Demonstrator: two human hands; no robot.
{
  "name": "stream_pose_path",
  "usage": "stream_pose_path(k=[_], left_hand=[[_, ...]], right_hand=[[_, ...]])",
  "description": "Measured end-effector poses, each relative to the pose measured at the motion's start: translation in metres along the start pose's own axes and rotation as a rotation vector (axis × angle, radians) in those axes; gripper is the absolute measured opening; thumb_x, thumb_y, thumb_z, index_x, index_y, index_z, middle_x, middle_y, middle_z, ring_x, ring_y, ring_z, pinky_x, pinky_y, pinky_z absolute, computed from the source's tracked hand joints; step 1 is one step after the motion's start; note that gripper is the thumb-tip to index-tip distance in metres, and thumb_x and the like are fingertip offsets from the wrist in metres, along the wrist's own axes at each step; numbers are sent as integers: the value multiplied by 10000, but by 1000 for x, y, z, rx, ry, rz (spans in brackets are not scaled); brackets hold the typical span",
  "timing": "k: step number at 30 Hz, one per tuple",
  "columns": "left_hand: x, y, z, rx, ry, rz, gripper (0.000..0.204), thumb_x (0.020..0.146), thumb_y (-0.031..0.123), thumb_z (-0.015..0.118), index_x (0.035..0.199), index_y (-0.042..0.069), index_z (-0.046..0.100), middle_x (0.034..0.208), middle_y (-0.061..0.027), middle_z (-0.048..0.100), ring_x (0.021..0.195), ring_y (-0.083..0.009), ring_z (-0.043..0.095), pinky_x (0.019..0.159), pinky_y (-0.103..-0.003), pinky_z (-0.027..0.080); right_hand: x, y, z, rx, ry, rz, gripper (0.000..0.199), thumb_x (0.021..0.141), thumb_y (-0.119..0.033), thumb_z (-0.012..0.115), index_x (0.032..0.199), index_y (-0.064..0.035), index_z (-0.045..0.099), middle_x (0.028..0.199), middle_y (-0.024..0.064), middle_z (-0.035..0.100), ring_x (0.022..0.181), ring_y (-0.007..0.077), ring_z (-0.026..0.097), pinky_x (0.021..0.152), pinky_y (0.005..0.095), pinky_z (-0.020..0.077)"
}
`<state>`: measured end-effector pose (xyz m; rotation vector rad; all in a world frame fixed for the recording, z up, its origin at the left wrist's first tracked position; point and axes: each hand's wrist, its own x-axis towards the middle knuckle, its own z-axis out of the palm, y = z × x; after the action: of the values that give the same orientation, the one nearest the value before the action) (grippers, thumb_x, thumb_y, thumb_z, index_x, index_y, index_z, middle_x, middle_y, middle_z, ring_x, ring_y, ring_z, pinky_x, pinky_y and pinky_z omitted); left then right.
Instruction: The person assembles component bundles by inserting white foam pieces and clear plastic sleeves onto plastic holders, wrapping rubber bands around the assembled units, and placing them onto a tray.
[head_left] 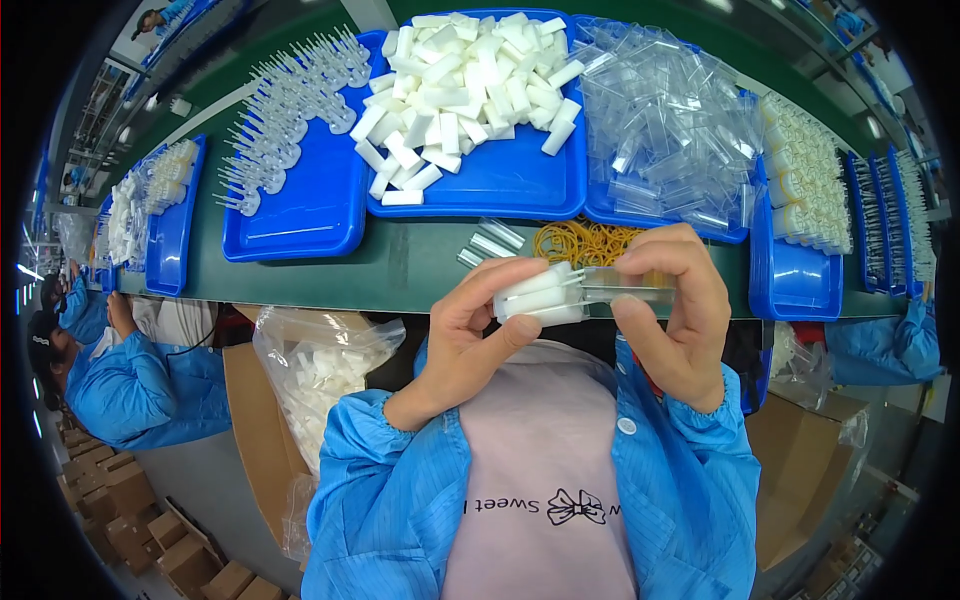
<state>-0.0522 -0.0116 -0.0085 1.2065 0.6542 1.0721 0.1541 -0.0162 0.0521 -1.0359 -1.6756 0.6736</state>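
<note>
A worker in a blue jacket [395, 510] over a pale pink shirt [540, 430] holds both hands together at the near edge of a green tabletop [400, 275]. The left hand [462, 330] has its grip closed around a bundle of white blocks [540, 298], thumb below and fingers above, with thin pale prongs showing at the right end. The right hand [690, 310] has its grip pinched on a clear tube [640, 290], which lies nearly level, its left end up against the bundle; whether the prongs enter it cannot be told.

Just beyond the hands, yellow rubber bands [580, 241] lie in a heap, with loose clear tubes [490, 242] beside them on the left. Blue trays line the tabletop behind: a left tray [320, 180] with rows of clear pronged pieces [285, 115], a middle tray [500, 182] piled with loose white blocks [470, 85], and, to its right, a mound of clear tubing [670, 120]. Farther right, a stack of trays [808, 290] bears rows of whitish assemblies [805, 185].

Below the tabletop, a clear bag [330, 375] of white pieces sits in an open cardboard box [255, 415]. At far left, a co-worker [140, 385] in blue sits near the tabletop.
</note>
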Motion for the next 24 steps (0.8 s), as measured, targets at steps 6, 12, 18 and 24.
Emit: stream_pose_path(k=[6, 12, 18, 24], left_hand=[[1, 4, 1, 6, -29, 27, 446, 877, 120, 671, 1277, -13, 525, 1211, -107, 513, 1085, -172, 543, 917, -287, 455], [-1, 7, -2, -35, -28, -33, 435, 879, 117, 667, 1269, -20, 529, 1211, -111, 512, 1093, -178, 539, 925, -292, 452], [0, 12, -6, 25, -36, -13, 441, 876, 123, 673, 1267, -23, 532, 1216, -116, 513, 1096, -182, 540, 928, -300, 453], [-2, 16, -7, -56, -66, -7, 444, 876, 115, 670, 1277, -14, 530, 1226, -119, 515, 1101, -182, 542, 927, -296, 454]], right_hand=[[3, 3, -5, 6, -67, -31, 266, 766, -15, 666, 1025, 3, 609, 945, 130, 585, 793, 217, 568, 667, 298, 466], [11, 0, -8, -63, -258, -68, 247, 871, -91, 605, 1099, 5, 605, 966, 138, 596, 835, 240, 580, 683, 316, 478], [12, -14, -5, -7, -157, 9, 313, 789, 40, 638, 1098, 3, 604, 1002, 140, 613, 845, 238, 598, 696, 308, 488], [8, -14, -2, -85, -69, -180, 367, 705, 75, 692, 1054, -23, 634, 990, 124, 645, 850, 259, 644, 692, 306, 514]])
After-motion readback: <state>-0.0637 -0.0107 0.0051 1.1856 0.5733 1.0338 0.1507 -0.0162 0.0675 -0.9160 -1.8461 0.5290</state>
